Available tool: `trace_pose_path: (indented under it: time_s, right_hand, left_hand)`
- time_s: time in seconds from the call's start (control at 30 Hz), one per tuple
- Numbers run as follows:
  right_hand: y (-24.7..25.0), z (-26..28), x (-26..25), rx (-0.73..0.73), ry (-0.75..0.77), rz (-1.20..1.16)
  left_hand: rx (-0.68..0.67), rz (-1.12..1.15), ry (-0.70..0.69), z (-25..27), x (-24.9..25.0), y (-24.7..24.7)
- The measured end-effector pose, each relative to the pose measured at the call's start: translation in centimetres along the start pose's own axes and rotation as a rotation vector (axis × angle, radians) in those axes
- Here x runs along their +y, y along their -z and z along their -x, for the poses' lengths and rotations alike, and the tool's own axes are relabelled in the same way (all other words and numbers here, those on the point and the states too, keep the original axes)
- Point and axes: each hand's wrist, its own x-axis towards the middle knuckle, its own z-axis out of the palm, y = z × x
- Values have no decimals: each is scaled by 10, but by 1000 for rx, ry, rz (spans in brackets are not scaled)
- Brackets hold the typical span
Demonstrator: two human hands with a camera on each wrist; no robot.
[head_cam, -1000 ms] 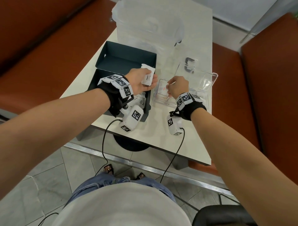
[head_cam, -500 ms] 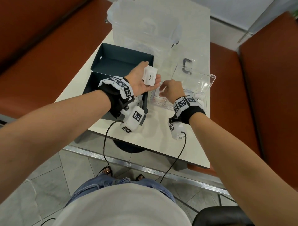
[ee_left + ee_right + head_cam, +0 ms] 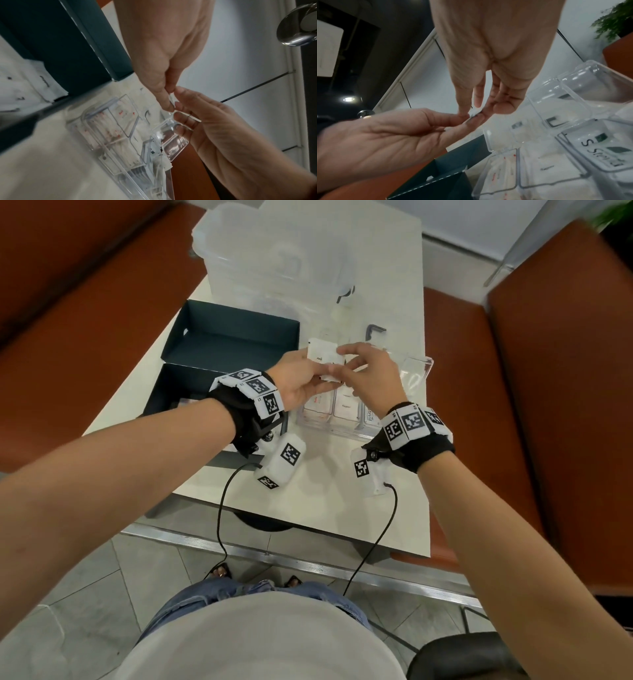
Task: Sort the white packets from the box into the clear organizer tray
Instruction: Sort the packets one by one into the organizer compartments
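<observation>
Between the fingertips of both hands, a white packet (image 3: 323, 358) is held above the clear organizer tray (image 3: 416, 368). Left hand (image 3: 301, 380) pinches the packet's near edge between thumb and fingers; right hand (image 3: 371, 374) pinches the opposite edge, its remaining fingers extended and slightly spread. Below the fingers, the tray compartments hold stacked white packets, some with red print. Left of the left hand's fingers sits the dark box (image 3: 191, 378), containing more packets, on the white table (image 3: 329, 494). Beyond the fingertips stands a translucent plastic container (image 3: 274, 258).
</observation>
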Motion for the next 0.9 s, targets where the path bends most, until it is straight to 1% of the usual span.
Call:
trace_pose_path:
  time_s: [0.23, 0.33, 0.47, 0.57, 0.67, 0.77, 0.9]
  right_hand:
    - [42, -2, 25, -39, -155, -202]
    - [59, -3, 37, -13, -191, -227]
    - [82, -4, 58, 14, -236, -203]
    - [96, -5, 77, 7, -289, -100]
    - [104, -4, 95, -46, -350, 79]
    - [102, 0, 105, -81, -306, 259]
    - [90, 4, 107, -122, -241, 391]
  left_hand:
    - [-65, -19, 50, -8, -11, -39]
    - [-68, 17, 72, -12, -18, -52]
    - [-70, -26, 67, -17, -24, -65]
    - [-39, -25, 56, -22, -26, -70]
    - [-20, -13, 47, -25, -25, -70]
    - [-10, -1, 47, -25, -26, -70]
    - [-4, 6, 52, -27, -31, -72]
